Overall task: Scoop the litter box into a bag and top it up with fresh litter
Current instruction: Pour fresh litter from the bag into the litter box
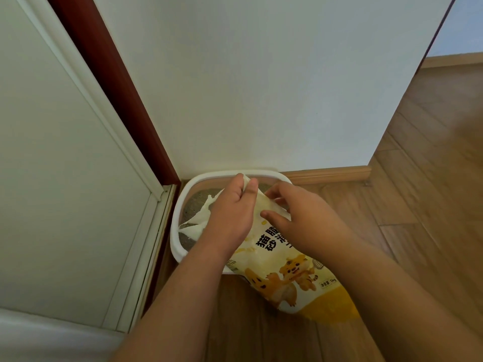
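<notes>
A white litter box (180, 205) with grey litter (194, 198) inside sits on the floor in the corner below the wall. A white and yellow bag of cat litter (282, 280), printed with orange tiger cartoons, lies tilted with its top end over the box. My left hand (232, 205) pinches the bag's torn white top edge between thumb and fingers. My right hand (295, 215) grips the bag's upper part just to the right, fingers curled onto the plastic. Both forearms hide much of the box's near rim.
A white wall (248, 87) stands right behind the box. A door with a dark red frame (115, 82) and white panel (52, 165) runs along the left. Wooden floor (431, 178) with a skirting board (329, 173) stretches to the right.
</notes>
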